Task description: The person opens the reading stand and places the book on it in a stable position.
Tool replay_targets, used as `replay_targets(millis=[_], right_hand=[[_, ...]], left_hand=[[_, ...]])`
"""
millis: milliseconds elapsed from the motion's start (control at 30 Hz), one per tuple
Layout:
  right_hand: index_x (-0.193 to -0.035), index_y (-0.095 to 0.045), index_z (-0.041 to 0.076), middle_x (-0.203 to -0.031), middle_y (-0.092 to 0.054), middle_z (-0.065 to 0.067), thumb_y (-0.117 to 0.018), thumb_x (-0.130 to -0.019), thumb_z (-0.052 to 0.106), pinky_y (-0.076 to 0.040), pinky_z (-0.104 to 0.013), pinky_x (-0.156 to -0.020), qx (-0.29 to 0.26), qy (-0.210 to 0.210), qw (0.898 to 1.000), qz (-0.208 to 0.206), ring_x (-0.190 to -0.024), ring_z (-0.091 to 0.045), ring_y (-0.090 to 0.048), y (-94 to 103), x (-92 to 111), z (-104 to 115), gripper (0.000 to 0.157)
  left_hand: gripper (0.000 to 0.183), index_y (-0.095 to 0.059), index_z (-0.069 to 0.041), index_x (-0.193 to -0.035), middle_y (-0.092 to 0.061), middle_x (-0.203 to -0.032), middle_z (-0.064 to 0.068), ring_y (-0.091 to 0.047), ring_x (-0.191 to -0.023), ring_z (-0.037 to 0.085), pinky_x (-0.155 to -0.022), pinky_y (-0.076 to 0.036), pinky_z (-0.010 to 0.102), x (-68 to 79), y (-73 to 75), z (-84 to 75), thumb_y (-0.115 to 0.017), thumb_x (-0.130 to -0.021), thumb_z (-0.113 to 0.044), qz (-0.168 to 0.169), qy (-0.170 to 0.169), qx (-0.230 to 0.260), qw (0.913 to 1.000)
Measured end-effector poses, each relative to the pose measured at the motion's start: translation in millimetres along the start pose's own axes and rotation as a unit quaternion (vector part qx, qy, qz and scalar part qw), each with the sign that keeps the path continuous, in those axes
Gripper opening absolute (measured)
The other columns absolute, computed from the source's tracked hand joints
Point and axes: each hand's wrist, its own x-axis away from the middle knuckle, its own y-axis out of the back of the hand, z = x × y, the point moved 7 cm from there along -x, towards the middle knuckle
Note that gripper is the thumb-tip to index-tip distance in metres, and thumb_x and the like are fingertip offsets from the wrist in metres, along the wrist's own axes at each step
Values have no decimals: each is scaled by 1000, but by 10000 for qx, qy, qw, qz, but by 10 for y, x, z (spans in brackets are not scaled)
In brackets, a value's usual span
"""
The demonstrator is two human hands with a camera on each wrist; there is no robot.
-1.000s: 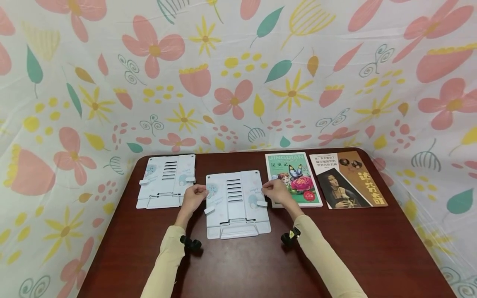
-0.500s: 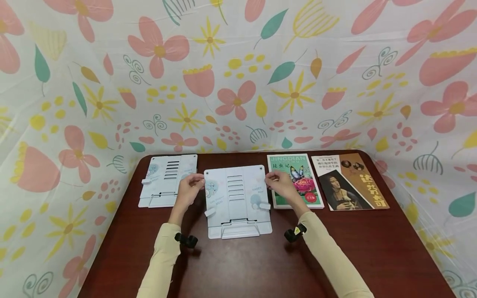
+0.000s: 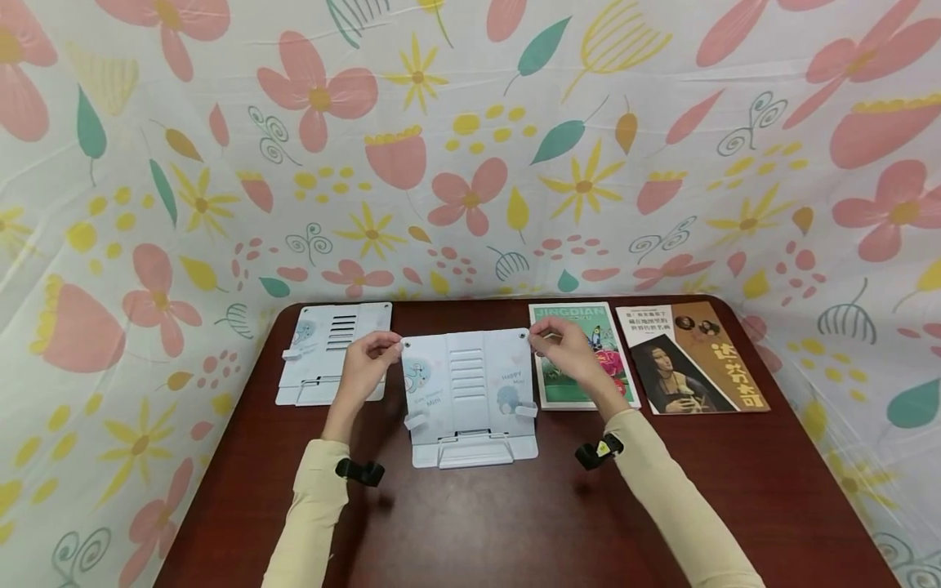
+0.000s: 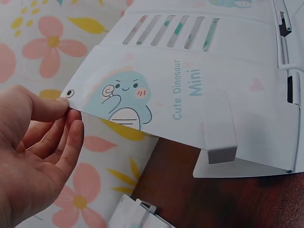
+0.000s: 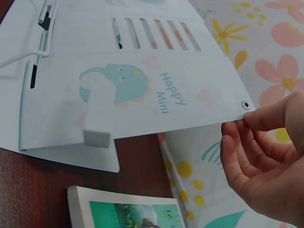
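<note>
A white book stand (image 3: pixel 467 392) printed with a cute dinosaur sits mid-table, its back panel raised at a slant from the base plate. My left hand (image 3: pixel 365 363) pinches the panel's top left corner between thumb and fingers; in the left wrist view the thumb of that hand (image 4: pixel 38 137) lies beside a metal eyelet. At the top right corner, my right hand (image 3: pixel 569 351) pinches the edge, and the right wrist view shows this hand (image 5: pixel 266 152) beside another eyelet. White page clips (image 4: pixel 221 128) stick out at both sides of the panel. A wire support (image 3: pixel 474 451) lies at the front.
A second, flat white book stand (image 3: pixel 309 371) lies at the back left. To the right are a green children's book (image 3: pixel 566 392) with a butterfly and a brown book (image 3: pixel 687 359) with a portrait. A floral curtain (image 3: pixel 470 122) hangs behind the wooden table (image 3: pixel 470 531).
The stand's back panel has risen from lying nearly flat to a slant. Both hands have moved up its side edges to the top corners, gripping it there.
</note>
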Motion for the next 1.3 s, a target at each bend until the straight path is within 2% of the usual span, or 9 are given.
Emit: replay_targets(millis=[100, 267, 467, 700, 867, 1033, 1167, 1300], right_hand=[[-111, -65, 1, -109, -67, -19, -60, -102, 17, -55, -32, -81, 45, 95, 9999, 42, -95, -28, -69, 33, 25, 50, 18], [-108, -65, 0, -106, -66, -20, -62, -101, 15, -55, -29, -78, -85, 388, 9991, 119, -85, -14, -67, 62, 113, 140, 17], [-106, -65, 3, -103, -67, -19, -65, -100, 16, -55, -31, -80, -253, 529, 9977, 335, -86, -18, -69, 81, 259, 222, 14], [-104, -67, 6, -100, -67, -18, -67, -98, 17, -55, -32, -78, -320, 773, 9956, 417, -88, -19, -67, 119, 416, 250, 13], [-102, -69, 6, -96, -67, -14, -69, -98, 16, -56, -31, -75, -317, 965, 9938, 446, -85, -23, -66, 124, 514, 290, 10], [-102, -70, 8, -97, -67, -11, -68, -98, 13, -56, -27, -74, -217, 1186, 9917, 454, -83, -16, -64, 124, 633, 320, 7], [-101, -70, 7, -97, -67, -10, -68, -97, 8, -55, -26, -73, -239, 1443, 9888, 305, -81, -12, -63, 125, 743, 321, 5], [-100, -71, 5, -94, -68, -12, -69, -94, 1, -54, -22, -72, -308, 1754, 9839, 160, -79, -8, -64, 117, 848, 329, 7]], left_hand=[[18, -73, 0, -105, -70, -94, 14, -68, -82, 15, -78, -58, 25, 36, 15, -65, -71, -96, -15, 45, -153, -44, 9999], [22, -72, 0, -106, -69, -100, 19, -65, -84, 7, -78, -54, 17, 138, 42, -160, -69, -98, -20, 182, -327, -117, 9992], [18, -72, 0, -104, -69, -97, 10, -65, -85, 6, -79, -55, 17, 300, 77, -257, -70, -97, -17, 238, -404, -15, 9989], [14, -72, 6, -103, -67, -102, 22, -64, -83, 5, -76, -54, 16, 477, 84, -390, -69, -96, -6, 319, -543, 166, 9979], [11, -71, 8, -103, -68, -96, 17, -62, -79, 4, -68, -53, 17, 565, 101, -402, -68, -95, 1, 385, -613, 74, 9974], [10, -71, 4, -102, -67, -96, 12, -62, -79, 6, -69, -56, 21, 660, 112, -382, -69, -94, -2, 469, -735, 131, 9961], [9, -71, 1, -101, -67, -95, 16, -64, -82, 10, -75, -57, 20, 755, 110, -416, -71, -94, -5, 544, -852, 236, 9946], [8, -72, -1, -100, -69, -93, 17, -65, -82, 9, -74, -56, 19, 860, 116, -463, -73, -93, -6, 509, -941, 146, 9941]])
